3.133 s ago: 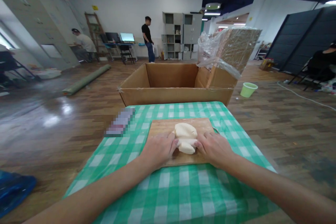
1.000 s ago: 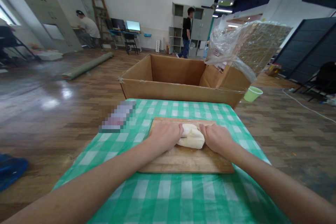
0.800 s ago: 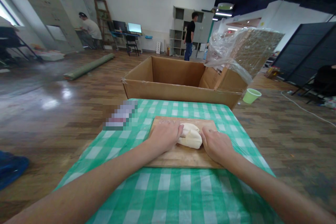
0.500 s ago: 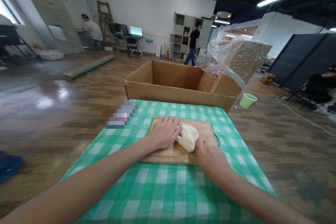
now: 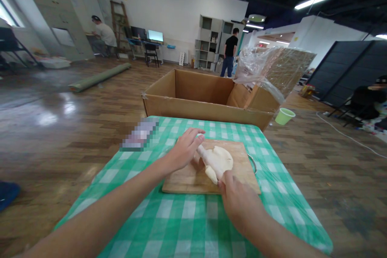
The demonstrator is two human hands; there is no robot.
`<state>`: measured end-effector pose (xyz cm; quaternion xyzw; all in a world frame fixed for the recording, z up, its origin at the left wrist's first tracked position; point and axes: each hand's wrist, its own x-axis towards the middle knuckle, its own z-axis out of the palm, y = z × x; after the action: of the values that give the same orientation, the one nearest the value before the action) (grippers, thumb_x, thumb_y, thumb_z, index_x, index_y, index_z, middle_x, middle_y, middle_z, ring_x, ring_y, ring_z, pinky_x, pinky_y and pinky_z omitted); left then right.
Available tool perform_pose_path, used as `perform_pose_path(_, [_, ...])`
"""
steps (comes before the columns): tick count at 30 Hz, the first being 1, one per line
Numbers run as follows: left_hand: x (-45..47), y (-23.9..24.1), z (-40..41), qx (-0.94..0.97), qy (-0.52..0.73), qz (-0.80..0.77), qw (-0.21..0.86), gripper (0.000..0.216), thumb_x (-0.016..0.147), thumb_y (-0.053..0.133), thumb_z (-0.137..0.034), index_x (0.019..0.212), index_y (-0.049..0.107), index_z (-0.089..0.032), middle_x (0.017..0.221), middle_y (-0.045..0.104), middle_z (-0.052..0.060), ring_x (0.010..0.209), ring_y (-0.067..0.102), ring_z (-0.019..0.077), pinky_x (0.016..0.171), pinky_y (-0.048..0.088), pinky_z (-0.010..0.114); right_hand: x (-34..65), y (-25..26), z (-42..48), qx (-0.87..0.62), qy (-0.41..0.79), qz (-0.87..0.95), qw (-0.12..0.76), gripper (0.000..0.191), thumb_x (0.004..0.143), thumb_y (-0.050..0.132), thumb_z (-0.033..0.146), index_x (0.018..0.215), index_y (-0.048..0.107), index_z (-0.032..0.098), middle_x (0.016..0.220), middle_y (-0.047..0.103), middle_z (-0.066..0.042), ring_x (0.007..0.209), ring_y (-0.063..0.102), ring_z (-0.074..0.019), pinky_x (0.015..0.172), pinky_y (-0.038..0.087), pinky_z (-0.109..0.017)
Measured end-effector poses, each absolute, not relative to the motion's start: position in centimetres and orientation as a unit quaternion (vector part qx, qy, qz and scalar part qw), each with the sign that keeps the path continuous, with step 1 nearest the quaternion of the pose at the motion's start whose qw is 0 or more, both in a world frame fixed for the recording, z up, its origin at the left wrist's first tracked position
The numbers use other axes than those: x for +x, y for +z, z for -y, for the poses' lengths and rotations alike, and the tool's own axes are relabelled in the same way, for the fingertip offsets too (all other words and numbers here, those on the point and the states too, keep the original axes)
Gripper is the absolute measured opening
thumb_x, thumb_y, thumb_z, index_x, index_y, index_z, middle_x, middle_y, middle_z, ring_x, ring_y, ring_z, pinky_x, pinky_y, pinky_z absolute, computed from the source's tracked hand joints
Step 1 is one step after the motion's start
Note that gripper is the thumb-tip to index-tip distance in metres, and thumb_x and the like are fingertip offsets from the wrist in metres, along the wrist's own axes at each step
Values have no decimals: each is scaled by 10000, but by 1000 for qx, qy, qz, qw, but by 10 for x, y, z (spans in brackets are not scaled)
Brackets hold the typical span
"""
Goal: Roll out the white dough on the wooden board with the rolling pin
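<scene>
Broadly, a wooden floor (image 5: 60, 100) fills the room, and an open cardboard box (image 5: 205, 109) stands on it just beyond the counter (image 5: 187, 217), with a plastic-wrapped bundle (image 5: 281, 68) leaning out of its right end. The counter wears a green and white checked cloth. On the cloth, toward the far side, lies a wooden cutting board (image 5: 184, 181) with a metal ring (image 5: 254, 163) at its right edge. A lump of pale dough (image 5: 219, 161) rests on the middle of the board, drawn out into a long shape that runs from far left to near right. The left hand (image 5: 183, 151) is released, fingers stretched flat over the board's far left corner, its thumb side against the dough's narrow far end. The right hand (image 5: 238, 199) meets the dough's near end with the thumb on top; its fingers are hidden, so whether it clasps the dough cannot be told. A small green cup (image 5: 284, 116) sits on the floor right of the box.
</scene>
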<state>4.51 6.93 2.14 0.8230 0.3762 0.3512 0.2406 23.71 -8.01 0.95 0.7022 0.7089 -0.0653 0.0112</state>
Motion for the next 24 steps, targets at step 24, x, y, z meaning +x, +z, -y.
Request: perform_pose_path(24, [45, 0, -49, 879, 286, -374, 78, 315, 1099, 368, -390, 1215, 598, -208, 1256, 589, 86, 1218, 529, 246, 1115, 409, 418, 260, 27, 68, 683, -99, -723, -10, 443, 1135, 261, 426, 1025, 627, 201, 907, 773, -108, 830, 738, -235, 619, 364, -300])
